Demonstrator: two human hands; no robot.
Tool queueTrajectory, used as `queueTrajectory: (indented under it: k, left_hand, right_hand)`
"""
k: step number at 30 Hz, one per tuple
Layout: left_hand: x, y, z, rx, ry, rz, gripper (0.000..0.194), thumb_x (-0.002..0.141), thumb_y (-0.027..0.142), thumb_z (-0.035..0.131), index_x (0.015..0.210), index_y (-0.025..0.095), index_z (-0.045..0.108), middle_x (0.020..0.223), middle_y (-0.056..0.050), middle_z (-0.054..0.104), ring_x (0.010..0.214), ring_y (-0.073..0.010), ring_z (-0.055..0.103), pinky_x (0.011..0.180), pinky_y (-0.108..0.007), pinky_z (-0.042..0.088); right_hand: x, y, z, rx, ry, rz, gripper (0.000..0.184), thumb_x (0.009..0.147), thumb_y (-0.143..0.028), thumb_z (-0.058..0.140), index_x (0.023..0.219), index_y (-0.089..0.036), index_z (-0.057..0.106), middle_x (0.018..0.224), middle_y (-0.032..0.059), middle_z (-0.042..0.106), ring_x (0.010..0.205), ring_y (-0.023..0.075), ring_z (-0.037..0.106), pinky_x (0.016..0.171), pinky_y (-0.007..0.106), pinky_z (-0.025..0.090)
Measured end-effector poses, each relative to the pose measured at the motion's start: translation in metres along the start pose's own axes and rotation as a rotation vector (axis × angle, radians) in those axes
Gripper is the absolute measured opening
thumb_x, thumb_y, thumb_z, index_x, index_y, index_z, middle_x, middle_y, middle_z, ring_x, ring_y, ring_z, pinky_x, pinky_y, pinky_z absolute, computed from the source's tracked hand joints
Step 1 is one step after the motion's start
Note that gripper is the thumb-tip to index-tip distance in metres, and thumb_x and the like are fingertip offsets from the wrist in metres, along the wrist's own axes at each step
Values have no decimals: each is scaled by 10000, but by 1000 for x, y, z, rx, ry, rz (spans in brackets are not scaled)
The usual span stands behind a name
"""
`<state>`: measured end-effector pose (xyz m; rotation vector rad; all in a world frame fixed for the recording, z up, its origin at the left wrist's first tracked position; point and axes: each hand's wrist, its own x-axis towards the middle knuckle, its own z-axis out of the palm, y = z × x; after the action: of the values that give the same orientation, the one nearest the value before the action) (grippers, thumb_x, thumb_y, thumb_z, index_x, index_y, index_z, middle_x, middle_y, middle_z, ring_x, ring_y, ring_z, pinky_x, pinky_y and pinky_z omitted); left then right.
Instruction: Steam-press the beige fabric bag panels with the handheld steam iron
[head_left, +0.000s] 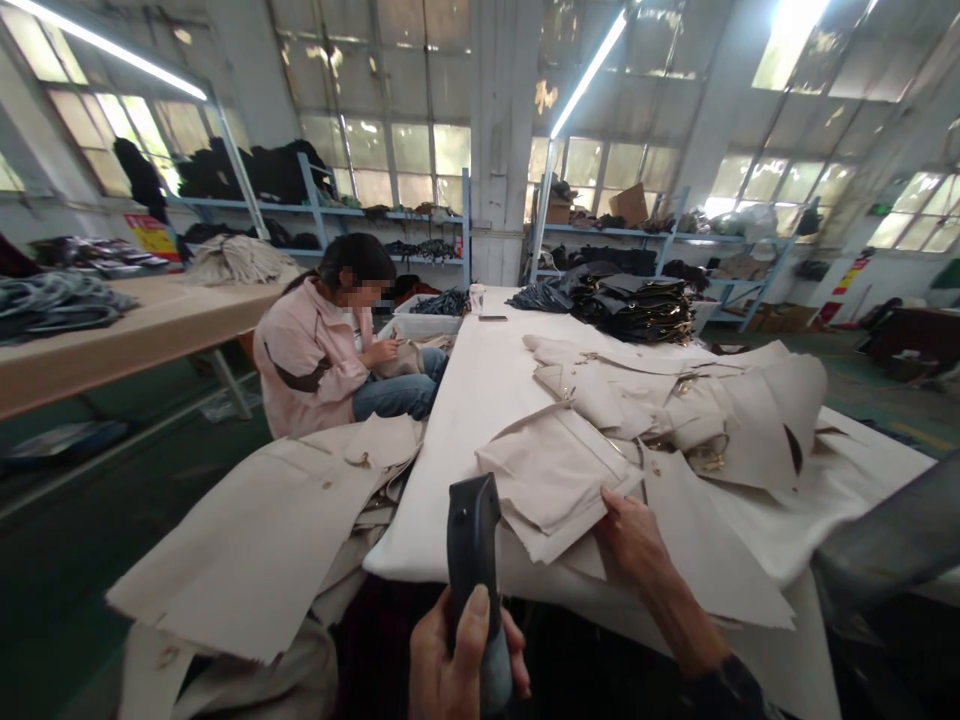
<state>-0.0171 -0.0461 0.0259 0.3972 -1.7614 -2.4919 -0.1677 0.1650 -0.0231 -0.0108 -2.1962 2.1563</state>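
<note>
My left hand [442,660] is wrapped round a black handheld tool [472,530] with a grey lower part, held upright before the table's front edge. The tool's exact kind I cannot make out. My right hand [637,535] pinches the edge of a beige fabric piece [555,470], which lies folded on the white table [480,390]. Beyond and to the right of that hand is a heap of beige fabric pieces [667,390] with small gold-coloured metal fittings. More beige panels [255,540] are piled at the left, beside the table corner.
A seated person [307,350] in a pink jacket handles beige fabric left of the table. Dark folded pieces [630,300] are stacked at the table's far side. A brown-topped table [150,320] stands at the left, and blue shelves [465,225] line the back wall.
</note>
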Motion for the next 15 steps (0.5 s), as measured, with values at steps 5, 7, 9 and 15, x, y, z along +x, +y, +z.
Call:
queueTrajectory:
  k: [5, 7, 9, 15]
  left_hand:
    - [-2, -19, -12, 14, 27, -65, 441, 770, 554, 543, 661, 130, 595, 399, -30, 575, 345, -148, 518, 379, -233, 416]
    - [-6, -21, -13, 17, 33, -75, 441, 772, 556, 538, 683, 128, 598, 407, -29, 578, 351, -148, 520, 382, -235, 420]
    - [-11, -20, -12, 30, 39, -100, 459, 756, 571, 548, 690, 121, 604, 412, -36, 584, 342, -141, 516, 378, -223, 407]
    - [-27, -18, 2, 45, 92, -142, 567, 693, 678, 535, 566, 128, 594, 353, -42, 539, 304, -116, 479, 352, -197, 371]
  right_hand:
    - [-42, 12, 17, 238, -39, 277, 287, 710, -439, 721, 711, -166, 631, 685, 36, 678, 600, 155, 642, 512, 263, 547]
    - [-46, 8, 25, 298, -86, 322, 302, 648, -424, 771, 683, -148, 653, 660, 45, 693, 598, 159, 656, 501, 244, 542]
    - [-47, 5, 34, 344, -122, 336, 293, 620, -399, 794, 671, -137, 672, 663, 56, 712, 612, 164, 670, 498, 224, 532]
    - [-44, 7, 54, 438, -188, 326, 254, 621, -364, 801, 717, -149, 704, 711, 58, 737, 653, 172, 682, 530, 218, 521]
